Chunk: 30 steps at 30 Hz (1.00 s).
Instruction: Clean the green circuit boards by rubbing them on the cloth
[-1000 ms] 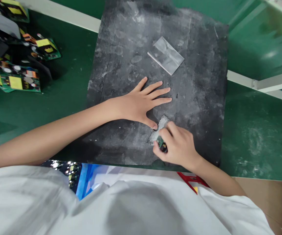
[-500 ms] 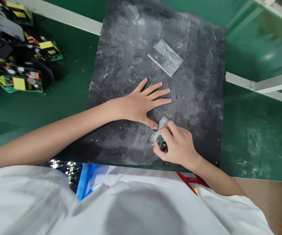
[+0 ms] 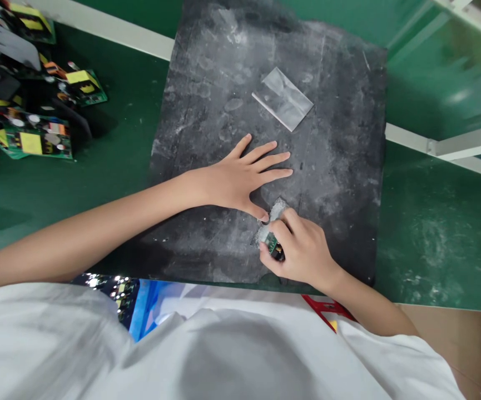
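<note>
Right hand (image 3: 302, 250) gripping small green part (image 3: 272, 244), left hand (image 3: 240, 178) flat, open on black mat (image 3: 340, 166)

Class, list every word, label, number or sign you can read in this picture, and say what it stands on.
None can be read.
Circuit boards heaped at the left: yellow labels, too small and blurred to show any print.
Small green board in the right hand: no legible marking.
Clear plastic piece on the dark mat: blank.
Left hand lies flat on the mat.
</note>
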{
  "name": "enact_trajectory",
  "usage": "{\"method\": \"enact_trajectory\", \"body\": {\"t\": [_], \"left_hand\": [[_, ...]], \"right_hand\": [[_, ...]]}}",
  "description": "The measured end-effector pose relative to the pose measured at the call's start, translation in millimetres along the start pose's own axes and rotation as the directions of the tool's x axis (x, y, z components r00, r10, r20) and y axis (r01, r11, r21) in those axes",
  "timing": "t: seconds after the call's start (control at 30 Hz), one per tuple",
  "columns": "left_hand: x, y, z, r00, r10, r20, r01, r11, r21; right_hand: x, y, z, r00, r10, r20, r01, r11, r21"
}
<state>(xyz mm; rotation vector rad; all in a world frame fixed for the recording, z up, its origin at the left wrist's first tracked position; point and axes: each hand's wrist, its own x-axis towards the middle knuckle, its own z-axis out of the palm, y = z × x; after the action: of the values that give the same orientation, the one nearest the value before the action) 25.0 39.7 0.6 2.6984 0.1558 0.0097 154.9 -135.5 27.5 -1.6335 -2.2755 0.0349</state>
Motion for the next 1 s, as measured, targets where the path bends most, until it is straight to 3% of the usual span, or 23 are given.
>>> {"method": "enact_trajectory", "body": {"t": [0.47, 1.0], "left_hand": [[0.0, 2.3, -2.2, 0.999, -0.030, 0.037, 0.029, 0.999, 0.026], [-0.9, 1.5, -0.9, 1.000, -0.016, 0.008, 0.016, 1.000, -0.002]], "right_hand": [[-0.7, -0.2, -0.5, 1.000, 0.003, 0.016, -0.003, 1.000, 0.015], [-2.0, 1.3, 0.6, 1.000, 0.012, 0.023, -0.014, 0.998, 0.058]]}}
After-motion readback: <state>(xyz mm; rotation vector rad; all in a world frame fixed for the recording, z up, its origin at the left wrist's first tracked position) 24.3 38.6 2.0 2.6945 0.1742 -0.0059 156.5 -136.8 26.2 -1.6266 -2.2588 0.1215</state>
